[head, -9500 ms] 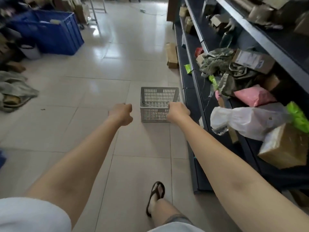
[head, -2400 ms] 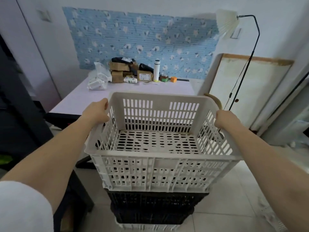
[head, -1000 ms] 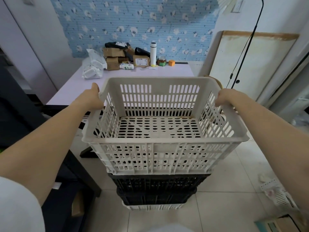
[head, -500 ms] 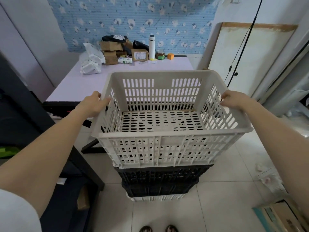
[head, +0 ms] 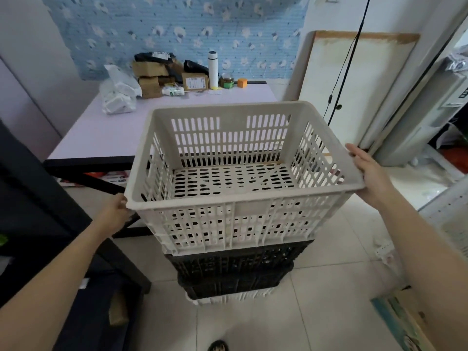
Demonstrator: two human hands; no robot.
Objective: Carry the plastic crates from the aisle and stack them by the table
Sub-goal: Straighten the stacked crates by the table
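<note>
White crate [head: 235, 219]: sits on top of the stack, level, its slatted inside bare, just beside the near right corner of the table [head: 106, 138]
Stack below: two black crates [head: 235, 267] nested under it, with a white bottom crate [head: 228, 297] on the tiled floor
Left hand [head: 115, 214]: at the near left corner of the white crate, fingers curled round the rim
Right hand [head: 369, 173]: flat against the right rim near its front corner, fingers fairly straight along the edge; thumb not visible
Table top: cardboard boxes [head: 149, 79], a white bag [head: 119, 95] and a white bottle [head: 213, 69] along the far edge by the blue wall
</note>
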